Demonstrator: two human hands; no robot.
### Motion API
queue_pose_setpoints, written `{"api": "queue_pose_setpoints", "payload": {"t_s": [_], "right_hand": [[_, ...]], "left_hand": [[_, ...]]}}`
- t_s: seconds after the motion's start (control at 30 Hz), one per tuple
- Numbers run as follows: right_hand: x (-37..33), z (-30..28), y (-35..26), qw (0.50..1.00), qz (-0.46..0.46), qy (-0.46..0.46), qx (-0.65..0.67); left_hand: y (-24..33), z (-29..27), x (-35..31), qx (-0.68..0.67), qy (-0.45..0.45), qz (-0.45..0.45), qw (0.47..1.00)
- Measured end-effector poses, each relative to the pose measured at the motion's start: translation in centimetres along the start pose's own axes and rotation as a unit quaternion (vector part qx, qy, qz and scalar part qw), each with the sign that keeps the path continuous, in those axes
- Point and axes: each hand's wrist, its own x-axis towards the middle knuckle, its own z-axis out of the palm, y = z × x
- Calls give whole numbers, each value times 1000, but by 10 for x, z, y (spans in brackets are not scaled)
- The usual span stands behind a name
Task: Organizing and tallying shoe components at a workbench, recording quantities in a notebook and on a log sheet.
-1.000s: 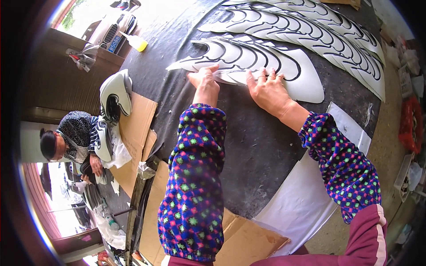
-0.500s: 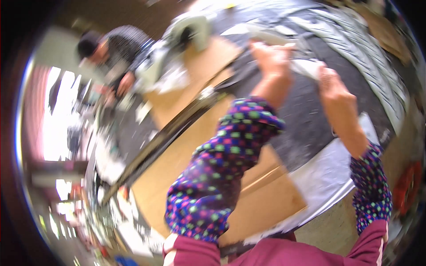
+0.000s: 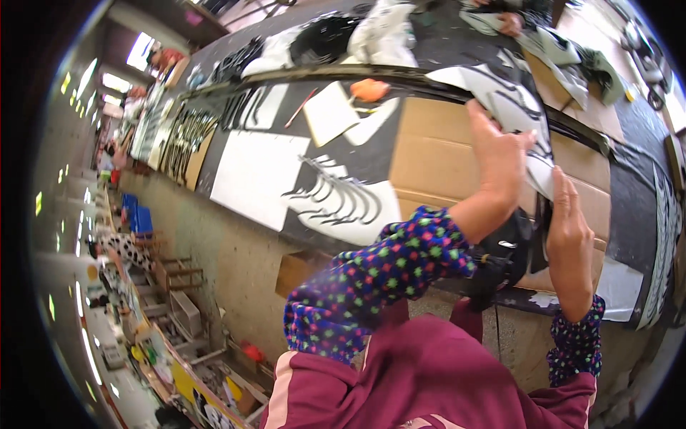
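1. The left hand [image 3: 500, 161] is up high. Its fingers are curled tight on the top part of a long white sheet with black curvy shapes [image 3: 516, 107].
2. The right hand [image 3: 569, 232] is lower on the same sheet. Its fingers are almost flat and close together, pressing the sheet's bottom edge. You cannot tell if the thumb is pinching it.
3. The sheet is lifted up in the air, in front of the brown cardboard [image 3: 436, 154] that lies on the counter [image 3: 371, 154].
4. Under the sheet, near the right hand, is something black and shiny [image 3: 504, 257]. It is too dark to tell what it is.
5. To the left of the cardboard lies a white sheet with thin black curved strips [image 3: 343, 200].
6. Farther left of the cardboard is a big plain white sheet [image 3: 254, 175].
7. Just above the cardboard's top left corner is a small orange thing [image 3: 370, 89].
8. Both arms wear dark sleeves with bright dots [image 3: 379, 268].
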Motion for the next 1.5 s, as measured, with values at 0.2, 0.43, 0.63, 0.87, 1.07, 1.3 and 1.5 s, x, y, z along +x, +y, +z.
{"api": "queue_pose_setpoints", "payload": {"t_s": [0.2, 0.43, 0.63, 0.87, 1.07, 1.3, 1.5], "right_hand": [[37, 24, -205, 989, -112, -58, 80], [42, 51, -297, 973, -159, -76, 148], [51, 66, -313, 972, -125, -74, 185], [96, 85, -278, 983, -61, -84, 151], [129, 121, -248, 997, 26, -64, 17], [102, 382, -274, 955, 240, -109, -138], [73, 508, -288, 948, 297, -17, -110]], "left_hand": [[149, -196, -27, 54, 166, 75, 982], [199, -292, -59, 41, 219, 99, 970], [210, -325, -48, 55, 222, 77, 970], [183, -314, 32, 47, 172, 37, 983], [123, -284, 138, -39, 60, -106, 992], [-79, -399, 313, 88, -111, -235, 962], [-124, -447, 346, 141, -280, -210, 926]]}}
